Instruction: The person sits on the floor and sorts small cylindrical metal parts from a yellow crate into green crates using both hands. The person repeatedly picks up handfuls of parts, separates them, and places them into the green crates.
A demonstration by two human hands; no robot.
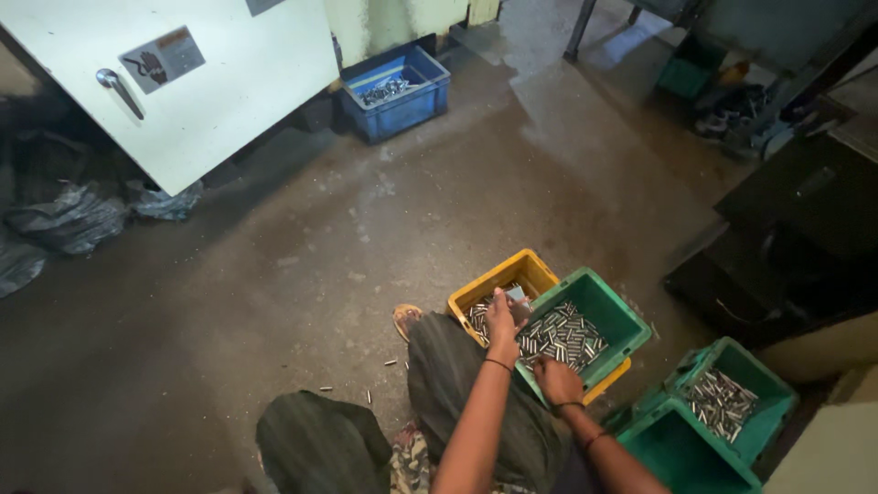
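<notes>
On the concrete floor (pixel 302 274), near its lower right corner, a green crate (pixel 611 311) of small metal cylinders (pixel 560 335) sits atop a yellow crate (pixel 498 276). Left hand (pixel 502 322) grips a small grey piece over the crates. Right hand (pixel 557 381) rests on the green crate's near rim, fingers curled; contents cannot be told.

Front crate (pixel 599 302): sits on/in a second crate (pixel 498 279), just ahead of the person's knee (pixel 448 352); holds loose metal pins (pixel 558 334).
Left hand (pixel 501 320): over the 2nd crate's near-left part, touching a small flat piece (pixel 518 295).
Right hand (pixel 558 380): at front crate's near rim, right of left hand.
Side crates: crate w/ pins (pixel 732 384) to the right; another crate (pixel 681 448) nearer the person, just beside it.
Far crate (pixel 398 87): on floor (pixel 274 274), well behind, next to cabinet door (pixel 183 82) at upper left.
Bags (pixel 69 215): far left, below door.
Stray pins (pixel 368 395): on floor, left of knee.
Sandal (pixel 405 318): on floor, left of 2nd crate.
</notes>
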